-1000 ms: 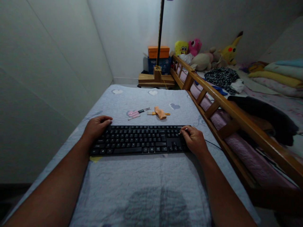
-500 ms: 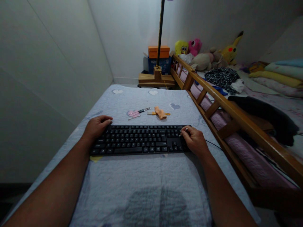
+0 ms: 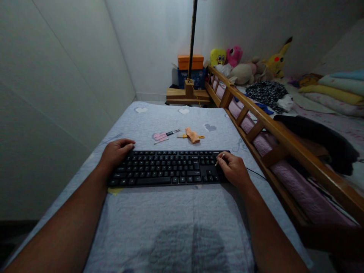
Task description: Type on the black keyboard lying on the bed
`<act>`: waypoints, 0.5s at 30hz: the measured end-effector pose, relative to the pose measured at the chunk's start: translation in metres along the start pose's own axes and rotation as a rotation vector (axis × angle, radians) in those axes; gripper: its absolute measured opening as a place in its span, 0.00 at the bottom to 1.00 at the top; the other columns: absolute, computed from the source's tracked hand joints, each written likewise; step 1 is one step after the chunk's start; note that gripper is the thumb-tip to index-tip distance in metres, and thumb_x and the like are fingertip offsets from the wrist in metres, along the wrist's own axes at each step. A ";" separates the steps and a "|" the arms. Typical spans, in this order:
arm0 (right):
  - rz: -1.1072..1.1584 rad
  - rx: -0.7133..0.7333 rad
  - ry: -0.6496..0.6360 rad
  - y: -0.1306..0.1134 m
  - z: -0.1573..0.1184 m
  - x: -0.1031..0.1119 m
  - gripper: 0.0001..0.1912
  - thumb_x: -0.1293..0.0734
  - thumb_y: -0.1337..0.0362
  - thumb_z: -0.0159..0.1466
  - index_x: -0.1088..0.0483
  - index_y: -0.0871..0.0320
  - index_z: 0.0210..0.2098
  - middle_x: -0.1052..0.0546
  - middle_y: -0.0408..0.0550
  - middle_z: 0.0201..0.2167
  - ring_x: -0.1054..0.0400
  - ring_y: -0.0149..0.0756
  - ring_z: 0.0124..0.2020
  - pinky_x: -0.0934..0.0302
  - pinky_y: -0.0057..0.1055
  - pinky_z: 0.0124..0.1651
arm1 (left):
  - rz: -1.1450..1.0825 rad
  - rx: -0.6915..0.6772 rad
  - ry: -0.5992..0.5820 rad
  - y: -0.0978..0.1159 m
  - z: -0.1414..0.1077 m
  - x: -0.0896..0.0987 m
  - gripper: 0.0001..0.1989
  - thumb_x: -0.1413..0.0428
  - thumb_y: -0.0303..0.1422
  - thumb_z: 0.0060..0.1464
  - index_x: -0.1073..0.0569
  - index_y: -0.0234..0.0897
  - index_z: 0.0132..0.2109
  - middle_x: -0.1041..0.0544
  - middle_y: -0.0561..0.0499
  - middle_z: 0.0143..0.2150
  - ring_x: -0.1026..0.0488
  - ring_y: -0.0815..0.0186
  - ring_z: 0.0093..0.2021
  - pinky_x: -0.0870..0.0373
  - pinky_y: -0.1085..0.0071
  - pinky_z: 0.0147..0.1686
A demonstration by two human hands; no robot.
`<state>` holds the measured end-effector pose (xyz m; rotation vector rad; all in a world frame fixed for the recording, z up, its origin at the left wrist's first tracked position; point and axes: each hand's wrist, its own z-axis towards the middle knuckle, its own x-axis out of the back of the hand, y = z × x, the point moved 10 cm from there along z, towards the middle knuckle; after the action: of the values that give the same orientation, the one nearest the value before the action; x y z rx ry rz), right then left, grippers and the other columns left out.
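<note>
A black keyboard lies flat on a pale quilted cloth. My left hand rests on its upper left corner, fingers closed together against the edge. Over the keys at the right end, my right hand pinches a thin white cotton swab, tilted with its lower tip at the keys. Beyond the keyboard lie tweezers with a dark grip, another cotton swab, and a yellow-handled brush under a folded orange cloth.
A wooden bed rail runs along the right side, with bedding and plush toys behind it. At the far end stand a wooden base with a dark pole and an orange box. A wall is on the left.
The cotton swab in my right hand has shifted very slightly, its lower tip a little down and left. My left hand looks unmoved.
</note>
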<state>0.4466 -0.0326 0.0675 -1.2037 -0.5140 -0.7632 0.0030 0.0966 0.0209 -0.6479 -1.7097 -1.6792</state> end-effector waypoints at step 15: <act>0.024 -0.018 0.008 0.000 0.001 0.001 0.11 0.38 0.59 0.65 0.29 0.53 0.28 0.23 0.45 0.25 0.29 0.39 0.28 0.39 0.33 0.36 | 0.004 0.018 0.010 0.003 -0.003 0.001 0.22 0.43 0.45 0.47 0.18 0.35 0.44 0.15 0.45 0.47 0.21 0.52 0.49 0.29 0.62 0.55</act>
<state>0.4476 -0.0322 0.0683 -1.2208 -0.4857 -0.7532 0.0055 0.0941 0.0235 -0.6336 -1.7134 -1.6599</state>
